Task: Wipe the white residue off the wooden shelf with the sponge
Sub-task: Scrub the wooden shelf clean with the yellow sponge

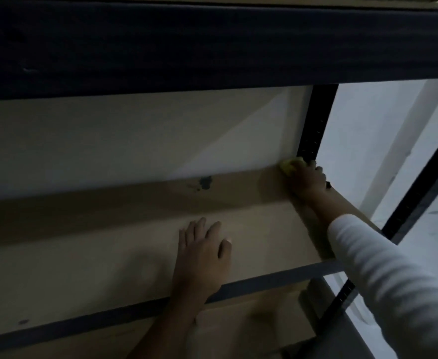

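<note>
We press the sponge [290, 165] under our right hand [307, 178] into the far corner of the wooden shelf [109, 255], our left hand [203, 251] flat and empty nearer us; in this dimness we see no white residue, so progress is unclear.

Dim light; I read this as a storage corner or utility room, home or storeroom I cannot tell. What I go on: a boltless rack with a plain wooden shelf [109, 255] set in a dark metal front rail [264, 279]. A slotted black upright [313, 125] stands at the back right corner. A heavy dark beam [212, 47] of the tier above crosses overhead. Behind the rack, a bare pale wall [109, 141]; to the right, a pale floor [368, 120]. A dark stain [205, 182] marks the shelf's back edge.
</note>
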